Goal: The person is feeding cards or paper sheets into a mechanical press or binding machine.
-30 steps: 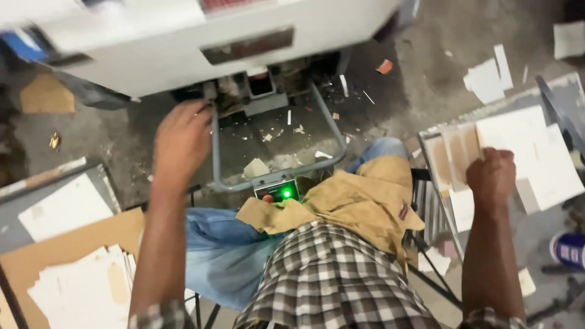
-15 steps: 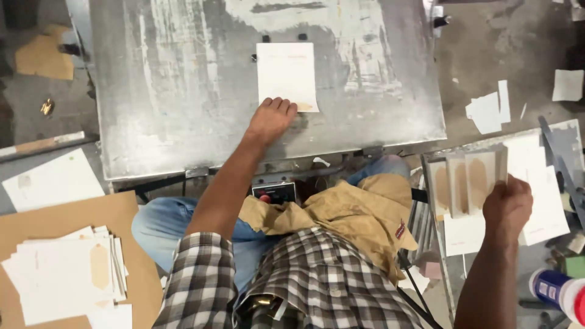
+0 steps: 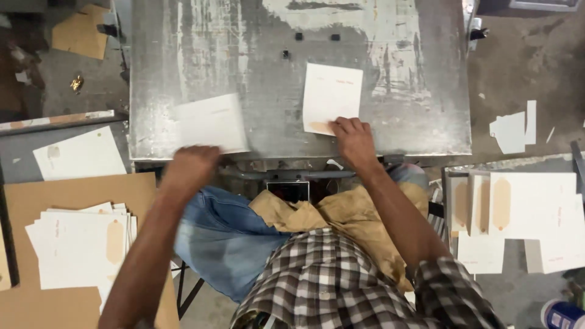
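Right hand (image 3: 353, 141) flat w/ fingertips pressing near edge of card (image 3: 331, 97); long axis runs straight away from it. Left hand (image 3: 190, 169) blurred, prob. pinching sheet (image 3: 211, 124) just beyond it.

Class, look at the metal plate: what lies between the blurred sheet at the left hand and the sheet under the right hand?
Head view: only bare, scuffed metal plate separates the blurred sheet from the right-hand sheet.

plate (image 3: 183, 55) mid bare, sheets (image 3: 332, 97) nr edge

White card (image 3: 332, 97), scuffed grey metal plate (image 3: 414, 73), plaid shirt (image 3: 329, 280), blue jeans (image 3: 222, 244)
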